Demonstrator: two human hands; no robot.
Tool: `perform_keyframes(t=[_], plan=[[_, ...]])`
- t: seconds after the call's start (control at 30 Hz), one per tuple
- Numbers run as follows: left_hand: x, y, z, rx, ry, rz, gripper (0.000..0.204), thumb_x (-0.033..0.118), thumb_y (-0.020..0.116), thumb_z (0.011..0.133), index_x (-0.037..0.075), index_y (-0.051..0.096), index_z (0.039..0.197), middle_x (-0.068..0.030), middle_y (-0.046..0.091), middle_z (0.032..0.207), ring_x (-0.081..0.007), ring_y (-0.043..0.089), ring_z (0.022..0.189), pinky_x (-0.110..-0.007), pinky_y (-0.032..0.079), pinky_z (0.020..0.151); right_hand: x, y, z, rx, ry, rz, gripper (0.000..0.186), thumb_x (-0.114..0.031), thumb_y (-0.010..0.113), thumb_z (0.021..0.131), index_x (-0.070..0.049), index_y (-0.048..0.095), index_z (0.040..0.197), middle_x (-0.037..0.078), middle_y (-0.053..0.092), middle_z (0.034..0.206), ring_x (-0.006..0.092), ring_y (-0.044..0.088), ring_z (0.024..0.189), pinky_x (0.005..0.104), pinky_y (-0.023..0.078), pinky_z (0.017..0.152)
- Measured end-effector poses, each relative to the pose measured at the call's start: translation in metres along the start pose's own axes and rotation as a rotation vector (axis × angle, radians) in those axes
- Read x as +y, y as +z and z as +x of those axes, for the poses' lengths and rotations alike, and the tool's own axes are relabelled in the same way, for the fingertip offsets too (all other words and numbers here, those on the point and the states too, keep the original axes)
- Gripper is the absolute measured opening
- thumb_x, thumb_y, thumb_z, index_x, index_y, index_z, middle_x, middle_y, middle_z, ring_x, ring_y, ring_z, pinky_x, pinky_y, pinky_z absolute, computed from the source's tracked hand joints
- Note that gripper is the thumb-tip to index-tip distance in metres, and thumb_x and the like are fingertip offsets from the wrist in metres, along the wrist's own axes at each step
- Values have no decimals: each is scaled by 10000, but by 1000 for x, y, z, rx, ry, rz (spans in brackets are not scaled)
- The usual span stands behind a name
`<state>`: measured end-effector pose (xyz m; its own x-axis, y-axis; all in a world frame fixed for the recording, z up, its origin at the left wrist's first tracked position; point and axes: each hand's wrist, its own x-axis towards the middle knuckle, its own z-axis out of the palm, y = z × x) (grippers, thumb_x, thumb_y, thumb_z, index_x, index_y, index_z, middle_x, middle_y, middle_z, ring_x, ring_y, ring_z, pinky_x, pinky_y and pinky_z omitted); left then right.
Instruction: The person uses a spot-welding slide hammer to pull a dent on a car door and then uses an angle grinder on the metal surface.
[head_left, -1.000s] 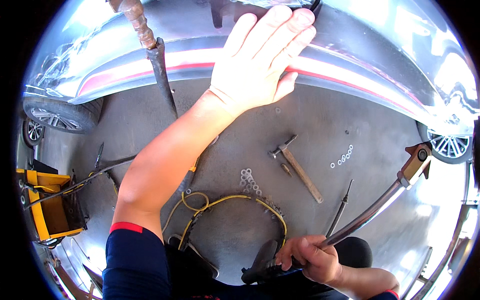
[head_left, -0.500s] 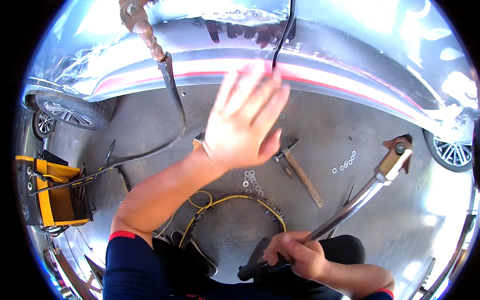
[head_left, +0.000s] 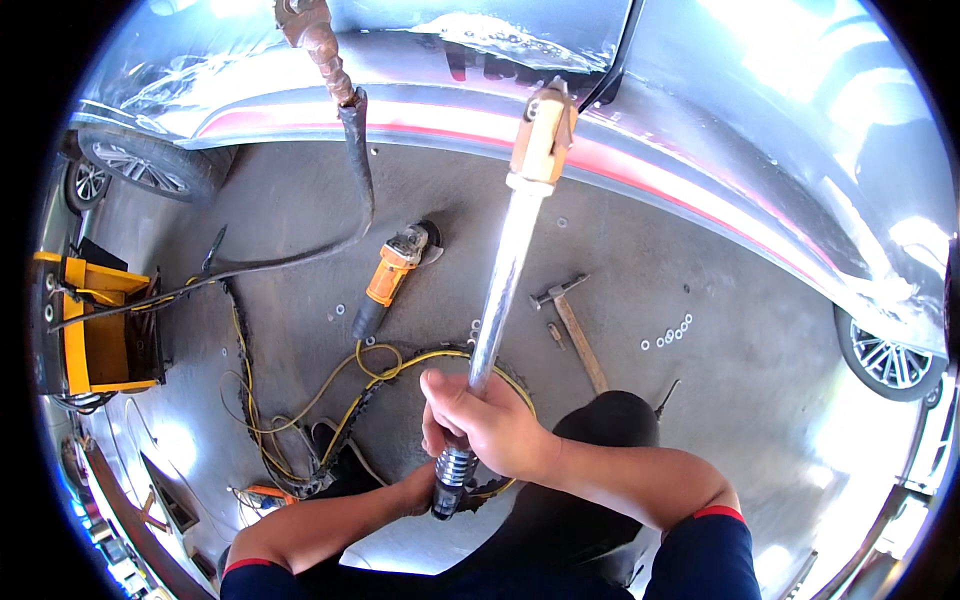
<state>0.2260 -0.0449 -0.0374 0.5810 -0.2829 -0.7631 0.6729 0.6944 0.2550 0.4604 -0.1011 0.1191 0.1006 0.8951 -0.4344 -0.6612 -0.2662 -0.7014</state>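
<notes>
Your right hand (head_left: 490, 425) is wrapped tight around the long metal tool (head_left: 505, 280), just above its black, bumpy grip (head_left: 456, 468). Your left hand (head_left: 422, 487) is low down by the bottom of that grip and partly hidden behind it. Its fingers do not show well, so I cannot tell if it is squeezing or just touching.

The tool tilts up and away from you. Its brownish-gold head (head_left: 543, 135) is in front of the low side of the car (head_left: 700, 110), over the red and white band. I cannot tell if the head touches the car.

To the left, a brown metal clamp (head_left: 330, 60) is up by the car. A thick black cable (head_left: 280, 262) bends down from it and goes to the yellow box (head_left: 75, 325).

On the gray floor (head_left: 760, 350), an orange grinder (head_left: 385, 280) lies left of your tool. A yellow cord (head_left: 430, 357) curls near you. A hammer (head_left: 581, 340) lies to the right, past your knee (head_left: 615, 435), with little rings (head_left: 669, 337) farther right.
</notes>
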Motion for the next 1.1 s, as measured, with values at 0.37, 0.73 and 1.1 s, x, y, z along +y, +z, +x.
perform_keyframes(t=[0.37, 0.73, 1.1], plan=[[5, 37, -24, 63, -98, -149, 346, 362, 646, 941, 77, 595, 1130, -124, 682, 947, -242, 701, 760, -392, 592, 667, -9, -7, -3, -42, -66, 56, 566, -522, 473, 1047, -116, 516, 655, 36, 584, 616, 74, 467, 558, 255, 354, 557], [13, 43, -38, 82, -127, 8, 473, 474, 409, 1034, 70, 627, 1148, -103, 706, 958, -190, 676, 781, -314, 546, 663, -4, -3, -2, -61, -97, 109, 555, -492, 467, 1058, -119, 478, 647, 35, 554, 597, 84, 484, 568, 257, 361, 571], [10, 37, -40, 126, -141, -71, 413, 406, 442, 1031, 59, 627, 1156, -115, 702, 967, -207, 678, 792, -326, 554, 669, -8, 0, -1, -66, -63, 114, 521, -401, 443, 1079, -139, 348, 639, 10, 394, 624, 174, 593, 668, 371, 500, 724]])
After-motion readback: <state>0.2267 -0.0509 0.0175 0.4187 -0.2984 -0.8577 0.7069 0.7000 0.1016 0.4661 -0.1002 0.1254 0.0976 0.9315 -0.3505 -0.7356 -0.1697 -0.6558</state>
